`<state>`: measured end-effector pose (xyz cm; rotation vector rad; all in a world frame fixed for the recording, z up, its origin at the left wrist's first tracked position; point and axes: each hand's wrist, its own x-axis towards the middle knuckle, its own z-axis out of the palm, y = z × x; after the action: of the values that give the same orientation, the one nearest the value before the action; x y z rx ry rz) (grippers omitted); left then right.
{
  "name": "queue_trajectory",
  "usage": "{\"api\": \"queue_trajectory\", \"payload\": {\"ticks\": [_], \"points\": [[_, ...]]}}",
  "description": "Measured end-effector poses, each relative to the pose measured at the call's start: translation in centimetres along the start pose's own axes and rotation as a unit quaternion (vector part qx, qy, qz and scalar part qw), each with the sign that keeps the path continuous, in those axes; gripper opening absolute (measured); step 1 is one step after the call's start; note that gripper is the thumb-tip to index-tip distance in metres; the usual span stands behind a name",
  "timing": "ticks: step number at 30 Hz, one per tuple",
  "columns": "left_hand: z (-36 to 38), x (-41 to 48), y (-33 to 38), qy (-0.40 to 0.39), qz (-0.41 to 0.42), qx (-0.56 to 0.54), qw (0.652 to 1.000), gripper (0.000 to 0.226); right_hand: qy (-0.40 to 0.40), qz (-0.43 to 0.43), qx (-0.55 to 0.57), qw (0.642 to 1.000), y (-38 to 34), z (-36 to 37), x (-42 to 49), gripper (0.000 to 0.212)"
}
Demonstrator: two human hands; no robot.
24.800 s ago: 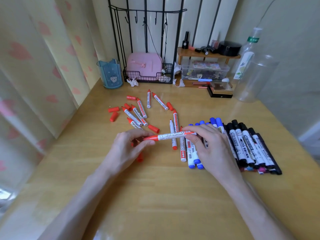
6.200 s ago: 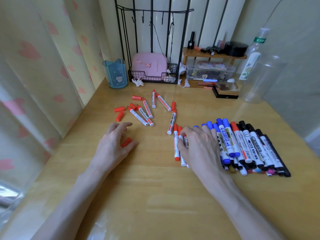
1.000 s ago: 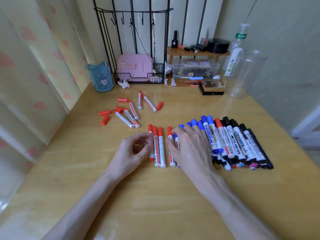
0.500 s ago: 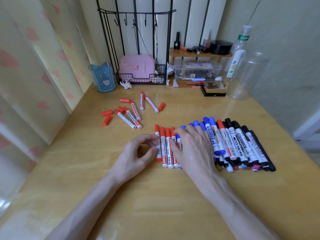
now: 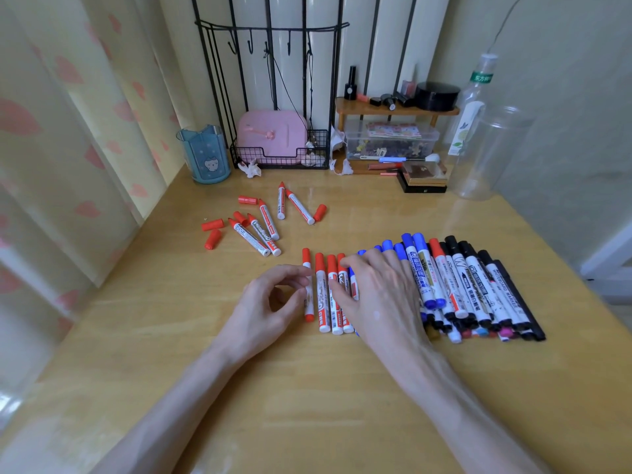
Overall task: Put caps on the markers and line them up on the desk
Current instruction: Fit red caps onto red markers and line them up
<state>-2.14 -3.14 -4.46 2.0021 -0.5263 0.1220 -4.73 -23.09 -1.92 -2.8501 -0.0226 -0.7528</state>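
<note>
A row of capped markers (image 5: 458, 289) lies side by side on the wooden desk (image 5: 307, 388): red ones on the left, then blue, one red, then black. My right hand (image 5: 379, 292) lies flat on the red and blue markers with straight fingers. My left hand (image 5: 270, 302) has its fingers curled, and its thumb and index tip pinch the leftmost red marker (image 5: 307, 302) of the row. Behind and to the left lie several uncapped red markers (image 5: 263, 234), scattered among several loose red caps (image 5: 212, 224).
At the back stand a blue cup (image 5: 205, 155), a wire rack (image 5: 301, 159) holding a pink box, a small wooden shelf (image 5: 393, 111) over a clear plastic box, a bottle (image 5: 475, 97) and a clear jar (image 5: 492, 155). A curtain hangs along the left edge.
The red capped markers under my hands have closed up against each other and the blue ones. Both hands have stayed on the row.
</note>
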Motion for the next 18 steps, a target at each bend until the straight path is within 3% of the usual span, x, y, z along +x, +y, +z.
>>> {"api": "queue_trajectory", "payload": {"ticks": [8,14,18], "points": [[-0.07,-0.03,-0.05,0.004,0.007,-0.001,1.0,0.029,0.001,-0.005,0.016,1.0,-0.01,-0.03,0.0,0.034],[-0.07,0.01,-0.07,0.016,-0.005,-0.012,1.0,0.027,-0.009,-0.016,0.127,0.992,-0.24,-0.58,0.04,0.041],[-0.04,0.01,-0.04,0.023,-0.008,-0.021,0.999,0.025,-0.013,-0.012,0.133,0.991,-0.33,-0.87,0.04,0.049]]}}
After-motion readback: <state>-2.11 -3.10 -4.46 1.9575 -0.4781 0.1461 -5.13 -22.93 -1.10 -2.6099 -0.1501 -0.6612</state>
